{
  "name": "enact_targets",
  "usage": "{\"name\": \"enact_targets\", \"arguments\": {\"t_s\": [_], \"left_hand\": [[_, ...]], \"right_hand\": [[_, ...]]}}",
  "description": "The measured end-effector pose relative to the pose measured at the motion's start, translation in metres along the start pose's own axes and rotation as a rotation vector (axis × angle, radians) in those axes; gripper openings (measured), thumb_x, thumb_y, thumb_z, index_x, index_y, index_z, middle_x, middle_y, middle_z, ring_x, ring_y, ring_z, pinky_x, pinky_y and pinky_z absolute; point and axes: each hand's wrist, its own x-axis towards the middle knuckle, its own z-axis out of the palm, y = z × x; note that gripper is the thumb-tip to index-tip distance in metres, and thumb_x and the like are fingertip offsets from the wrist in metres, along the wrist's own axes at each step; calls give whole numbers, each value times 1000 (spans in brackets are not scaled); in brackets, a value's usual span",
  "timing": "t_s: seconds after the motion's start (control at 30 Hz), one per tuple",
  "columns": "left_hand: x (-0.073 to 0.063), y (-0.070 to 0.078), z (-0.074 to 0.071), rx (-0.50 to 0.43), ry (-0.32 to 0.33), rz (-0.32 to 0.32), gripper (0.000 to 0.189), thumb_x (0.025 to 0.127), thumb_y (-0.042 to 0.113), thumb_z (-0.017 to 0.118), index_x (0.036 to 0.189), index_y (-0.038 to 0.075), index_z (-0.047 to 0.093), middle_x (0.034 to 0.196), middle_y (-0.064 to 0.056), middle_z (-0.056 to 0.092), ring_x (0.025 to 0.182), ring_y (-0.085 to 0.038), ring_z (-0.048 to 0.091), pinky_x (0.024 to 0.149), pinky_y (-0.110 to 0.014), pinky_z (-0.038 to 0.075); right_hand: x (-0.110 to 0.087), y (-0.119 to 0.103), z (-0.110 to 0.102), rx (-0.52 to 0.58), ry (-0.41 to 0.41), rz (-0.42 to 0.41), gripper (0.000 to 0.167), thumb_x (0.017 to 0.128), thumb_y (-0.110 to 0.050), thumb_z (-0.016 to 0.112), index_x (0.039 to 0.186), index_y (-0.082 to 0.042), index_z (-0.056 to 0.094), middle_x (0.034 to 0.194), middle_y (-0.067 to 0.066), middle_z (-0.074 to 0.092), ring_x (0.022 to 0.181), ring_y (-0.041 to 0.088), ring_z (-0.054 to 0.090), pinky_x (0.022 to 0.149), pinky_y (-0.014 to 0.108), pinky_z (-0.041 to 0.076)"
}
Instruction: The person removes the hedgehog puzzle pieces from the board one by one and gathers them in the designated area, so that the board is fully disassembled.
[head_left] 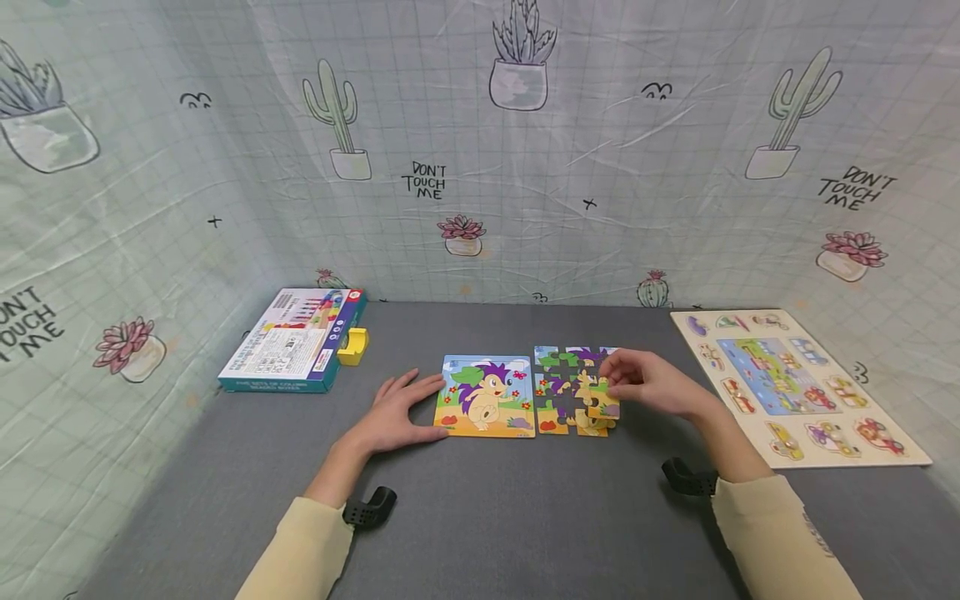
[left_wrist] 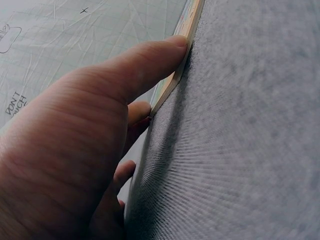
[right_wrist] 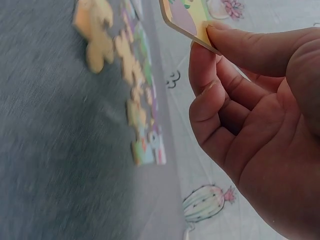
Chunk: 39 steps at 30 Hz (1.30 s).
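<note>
In the head view a square picture board (head_left: 487, 396) with a purple-spined hedgehog lies flat on the table. My left hand (head_left: 393, 417) rests at its left side, thumb at the near left corner and forefinger on the left edge. The left wrist view shows that thumb (left_wrist: 155, 57) against the board's wooden edge (left_wrist: 176, 72). Right of the board lie loose jigsaw pieces (head_left: 551, 417) of the same picture. Above them my right hand (head_left: 652, 383) pinches a puzzle piece (head_left: 603, 402) between thumb and forefinger; the right wrist view shows the piece (right_wrist: 187, 17) raised off the table.
At the back left lies a teal and white box (head_left: 288, 342), with a yellow object (head_left: 352, 346) against its right side. A large wooden peg puzzle board (head_left: 757, 442) lies at the right. Printed curtains (head_left: 480, 167) enclose the grey table (head_left: 510, 517).
</note>
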Motion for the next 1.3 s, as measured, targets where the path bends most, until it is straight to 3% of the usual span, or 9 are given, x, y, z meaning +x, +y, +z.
{"name": "enact_targets", "arguments": {"t_s": [0.5, 0.9, 1.3], "left_hand": [[1, -1, 2, -2, 5, -3, 82, 82, 52, 78, 149, 13, 52, 155, -5, 45, 149, -40, 19, 116, -65, 4], [1, -2, 0, -10, -10, 0, 82, 83, 52, 77, 150, 13, 51, 156, -6, 44, 150, -40, 18, 116, -65, 4], [1, -1, 0, -5, -7, -8, 83, 82, 52, 78, 150, 13, 52, 156, -5, 44, 150, -40, 18, 116, -65, 4]], "right_hand": [[-21, 27, -9, -17, -1, 47, 18, 95, -1, 66, 111, 5, 60, 93, 9, 62, 84, 23, 58, 72, 28, 51], [-26, 44, -9, -15, 13, 57, 20, 95, -1, 67, 112, 6, 61, 94, 8, 62, 84, 20, 58, 73, 26, 50], [-23, 45, -3, -135, 12, 71, 24, 91, -7, 74, 111, 2, 66, 91, 3, 64, 82, 20, 59, 70, 27, 50]]}}
